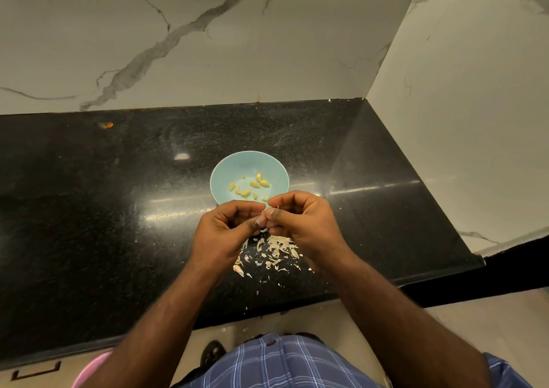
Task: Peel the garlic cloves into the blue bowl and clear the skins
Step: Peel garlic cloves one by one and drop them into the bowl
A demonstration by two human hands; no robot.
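Landmark: blue bowl [221, 177], standing on the black speckled countertop [89, 194].
Bowl contents: about ten peeled, yellowish garlic cloves [254, 184], scattered loose over the bowl's floor.
Left hand [227, 228]: just in front of the bowl's near rim and slightly to its left, raised above the counter, fingers curled inward, thumb and fingertips pinching a small clove [263, 220] where the two hands meet.
Right hand [303, 220]: just in front of the bowl's near rim and slightly to its right, fingers curled, thumb tip pressed onto the same clove; the clove is mostly hidden by the fingers.
Garlic skins [276, 252]: pale papery flakes lying on the counter in a loose heap nearer the person than the bowl, below and between the hands, with a few stray bits out toward the counter's front edge.
Behind the bowl: white marble-veined wall [208, 46].
Below the counter edge: blue checked garment [282, 364] and a pink rim [89, 370].
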